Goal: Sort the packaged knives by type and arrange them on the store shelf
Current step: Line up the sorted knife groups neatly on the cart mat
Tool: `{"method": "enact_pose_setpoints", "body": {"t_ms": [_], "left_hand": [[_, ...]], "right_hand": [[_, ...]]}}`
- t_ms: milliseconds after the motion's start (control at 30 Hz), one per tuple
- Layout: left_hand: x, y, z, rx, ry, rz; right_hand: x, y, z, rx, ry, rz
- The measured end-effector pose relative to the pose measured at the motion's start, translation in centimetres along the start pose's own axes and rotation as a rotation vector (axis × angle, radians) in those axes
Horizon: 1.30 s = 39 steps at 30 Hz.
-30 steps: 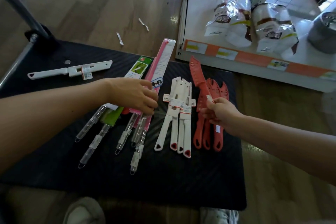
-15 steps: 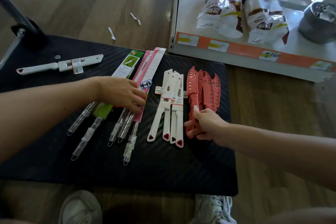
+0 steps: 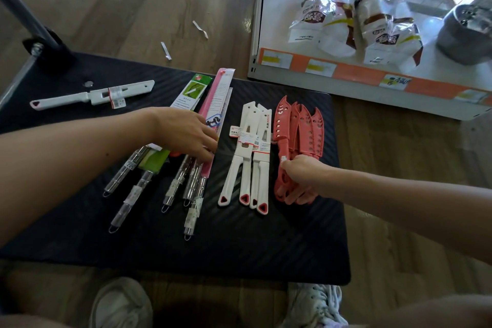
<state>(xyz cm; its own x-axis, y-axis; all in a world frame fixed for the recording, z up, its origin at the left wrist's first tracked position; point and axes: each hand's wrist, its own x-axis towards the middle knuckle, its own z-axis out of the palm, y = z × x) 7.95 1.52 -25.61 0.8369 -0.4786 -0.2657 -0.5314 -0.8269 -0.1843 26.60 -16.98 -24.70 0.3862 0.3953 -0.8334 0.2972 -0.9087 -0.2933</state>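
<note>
Knives lie in groups on a black cart platform (image 3: 239,247). Several red sheathed knives (image 3: 306,128) fan out at the right; my right hand (image 3: 303,176) grips their handles. Several white sheathed knives (image 3: 253,146) lie side by side in the middle. At the left, steel-handled knives (image 3: 186,186) in green and pink card sleeves (image 3: 215,98) lie under my left hand (image 3: 186,136), whose fingers press down on them. One more white knife (image 3: 90,96) lies alone at the far left.
A white store shelf (image 3: 346,77) with orange price strips stands beyond the cart on the right, holding white food bags (image 3: 324,16) and a metal pot (image 3: 468,34). Paper scraps (image 3: 199,29) lie on the wooden floor. The cart's handle post (image 3: 26,18) rises at the left. My shoes show below.
My right hand has laid the raised red knife down with the other red ones and slid to their handles. My left hand stays on the sleeved knives.
</note>
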Motion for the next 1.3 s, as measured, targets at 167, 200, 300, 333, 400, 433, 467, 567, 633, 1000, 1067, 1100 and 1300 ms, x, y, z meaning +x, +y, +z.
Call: {"method": "enact_pose_setpoints", "body": {"t_ms": [167, 200, 300, 333, 400, 433, 467, 567, 633, 1000, 1067, 1100, 1300], "left_hand": [[0.1, -0.2, -0.7, -0.034, -0.053, -0.024], [0.2, -0.2, -0.9, -0.042, -0.087, -0.043], [0.9, -0.2, -1.8, -0.054, -0.258, -0.084], [1.2, -0.2, -1.8, -0.061, -0.353, -0.090], [1.8, 0.1, -2.0, -0.073, -0.499, -0.104], [2.1, 0.1, -2.0, -0.073, -0.501, -0.090], [2.3, 0.1, -1.9, -0.070, -0.498, -0.077], [2.7, 0.1, -1.9, -0.070, -0.482, -0.111], [2.7, 0.2, -2.0, -0.064, -0.456, -0.132], [2.2, -0.2, -2.4, -0.158, -0.355, -0.463], [1.7, -0.5, -2.4, -0.195, -0.331, -0.582], [1.5, -0.6, -2.3, -0.215, -0.326, -0.634], [1.1, -0.4, -1.8, -0.252, -0.319, -0.758]], "right_hand": [[0.1, 0.0, 0.0, -0.035, 0.008, 0.004], [0.1, -0.1, 0.0, -0.040, 0.005, 0.009], [0.2, -0.2, 0.1, -0.062, -0.010, 0.021], [0.2, -0.3, 0.1, -0.074, -0.012, 0.025], [0.1, -0.5, 0.0, -0.096, -0.011, 0.027], [0.1, -0.6, 0.0, -0.105, -0.009, 0.026], [0.1, -0.6, -0.1, -0.116, -0.006, 0.018], [0.2, -0.5, -0.2, -0.198, 0.022, -0.047], [0.3, -0.4, -0.5, -0.257, 0.048, -0.106], [1.8, -2.9, -2.9, -0.546, 0.369, -0.497], [1.9, -3.8, -3.1, -0.602, 0.370, -0.573], [1.9, -4.2, -3.3, -0.625, 0.356, -0.609], [2.9, -4.2, -3.4, -0.859, 0.380, -0.670]]}}
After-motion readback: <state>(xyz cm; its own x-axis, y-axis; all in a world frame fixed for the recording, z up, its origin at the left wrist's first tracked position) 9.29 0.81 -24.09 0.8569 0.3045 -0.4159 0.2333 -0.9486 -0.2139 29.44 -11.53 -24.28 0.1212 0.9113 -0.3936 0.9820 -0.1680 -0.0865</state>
